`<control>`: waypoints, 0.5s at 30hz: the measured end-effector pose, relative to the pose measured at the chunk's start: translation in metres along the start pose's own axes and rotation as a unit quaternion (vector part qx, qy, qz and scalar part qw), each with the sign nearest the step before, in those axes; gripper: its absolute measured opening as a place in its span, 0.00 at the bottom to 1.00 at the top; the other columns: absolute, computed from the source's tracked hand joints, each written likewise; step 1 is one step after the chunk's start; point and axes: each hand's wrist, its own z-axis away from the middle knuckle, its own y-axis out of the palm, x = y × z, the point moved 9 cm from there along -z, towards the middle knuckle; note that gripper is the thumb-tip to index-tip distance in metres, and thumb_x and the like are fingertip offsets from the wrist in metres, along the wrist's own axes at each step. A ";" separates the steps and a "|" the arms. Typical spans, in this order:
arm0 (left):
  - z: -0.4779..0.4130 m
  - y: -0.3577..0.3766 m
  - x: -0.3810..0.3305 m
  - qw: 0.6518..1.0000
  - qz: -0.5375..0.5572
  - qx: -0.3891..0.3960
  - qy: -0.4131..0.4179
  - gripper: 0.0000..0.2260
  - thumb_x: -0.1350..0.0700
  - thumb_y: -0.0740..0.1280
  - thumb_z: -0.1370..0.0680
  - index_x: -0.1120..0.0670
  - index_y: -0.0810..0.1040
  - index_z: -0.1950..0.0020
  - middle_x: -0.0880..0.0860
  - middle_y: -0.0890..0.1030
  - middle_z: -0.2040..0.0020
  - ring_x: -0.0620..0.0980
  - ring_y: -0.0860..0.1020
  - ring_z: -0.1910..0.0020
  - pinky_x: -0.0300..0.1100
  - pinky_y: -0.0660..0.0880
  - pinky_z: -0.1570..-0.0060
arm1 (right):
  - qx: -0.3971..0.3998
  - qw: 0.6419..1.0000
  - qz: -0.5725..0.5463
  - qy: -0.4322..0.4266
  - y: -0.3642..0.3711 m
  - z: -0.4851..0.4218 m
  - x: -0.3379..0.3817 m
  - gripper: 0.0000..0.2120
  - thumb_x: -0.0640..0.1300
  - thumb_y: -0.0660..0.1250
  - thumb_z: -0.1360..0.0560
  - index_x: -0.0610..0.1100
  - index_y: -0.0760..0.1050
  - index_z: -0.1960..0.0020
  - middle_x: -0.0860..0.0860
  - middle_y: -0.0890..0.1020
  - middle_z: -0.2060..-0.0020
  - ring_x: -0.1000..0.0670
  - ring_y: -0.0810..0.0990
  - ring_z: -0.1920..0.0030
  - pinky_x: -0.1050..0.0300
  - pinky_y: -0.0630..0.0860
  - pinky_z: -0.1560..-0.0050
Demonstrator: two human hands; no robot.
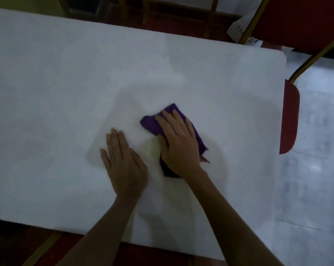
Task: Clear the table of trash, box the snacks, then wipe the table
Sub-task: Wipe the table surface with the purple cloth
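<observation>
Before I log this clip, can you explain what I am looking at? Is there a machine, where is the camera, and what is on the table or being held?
There is no machine here. A person works with two bare hands, and the single picture comes from a wide-angle camera worn on their head, looking forward and down.

The big pale surface is a white table with rounded corners. The only thing lying on it is a purple cloth, folded and a little rumpled.

The right hand lies flat on top of that cloth with its fingers straight, pressing it against the table as one does when wiping. The left hand rests flat on the bare tabletop beside it and holds nothing.

At the table's right end stands a red padded chair with a gold-coloured frame.
</observation>
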 end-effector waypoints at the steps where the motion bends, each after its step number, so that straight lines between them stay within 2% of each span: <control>1: -0.001 0.000 -0.001 1.000 0.002 -0.001 -0.001 0.24 0.58 0.51 0.16 0.62 0.57 0.21 0.58 0.57 0.20 0.54 0.52 0.19 0.58 0.52 0.23 | -0.001 1.000 0.007 -0.001 -0.006 0.019 -0.010 0.21 0.46 0.63 0.19 0.48 0.70 0.27 0.49 0.70 0.26 0.47 0.63 0.23 0.42 0.57 0.23; 5: -0.003 0.000 -0.001 1.000 0.011 -0.006 -0.001 0.24 0.59 0.52 0.17 0.63 0.58 0.21 0.58 0.57 0.20 0.54 0.52 0.19 0.59 0.53 0.23 | -0.098 0.993 0.036 0.052 -0.054 0.019 -0.074 0.21 0.43 0.65 0.22 0.44 0.75 0.30 0.45 0.75 0.30 0.43 0.70 0.27 0.40 0.63 0.26; 9: -0.004 -0.001 -0.001 1.000 0.020 -0.006 -0.005 0.24 0.59 0.53 0.17 0.62 0.58 0.21 0.58 0.57 0.20 0.54 0.52 0.19 0.59 0.53 0.24 | -0.126 0.975 0.040 0.178 -0.076 -0.074 -0.122 0.22 0.47 0.59 0.21 0.43 0.70 0.29 0.46 0.74 0.30 0.43 0.70 0.29 0.42 0.63 0.26; 11: -0.004 -0.001 -0.002 1.000 0.021 -0.005 -0.005 0.24 0.59 0.53 0.17 0.62 0.58 0.21 0.57 0.57 0.20 0.54 0.52 0.19 0.59 0.53 0.23 | -0.100 0.982 0.033 0.159 -0.070 -0.136 -0.114 0.23 0.49 0.58 0.20 0.45 0.68 0.27 0.47 0.73 0.29 0.44 0.68 0.27 0.43 0.61 0.24; 15: -0.003 -0.002 0.000 1.000 0.017 -0.011 -0.001 0.24 0.59 0.53 0.17 0.62 0.58 0.21 0.57 0.58 0.20 0.54 0.52 0.19 0.59 0.52 0.23 | -0.010 0.997 0.059 0.045 -0.025 -0.212 -0.046 0.26 0.49 0.56 0.21 0.46 0.65 0.24 0.47 0.69 0.25 0.43 0.63 0.23 0.42 0.58 0.23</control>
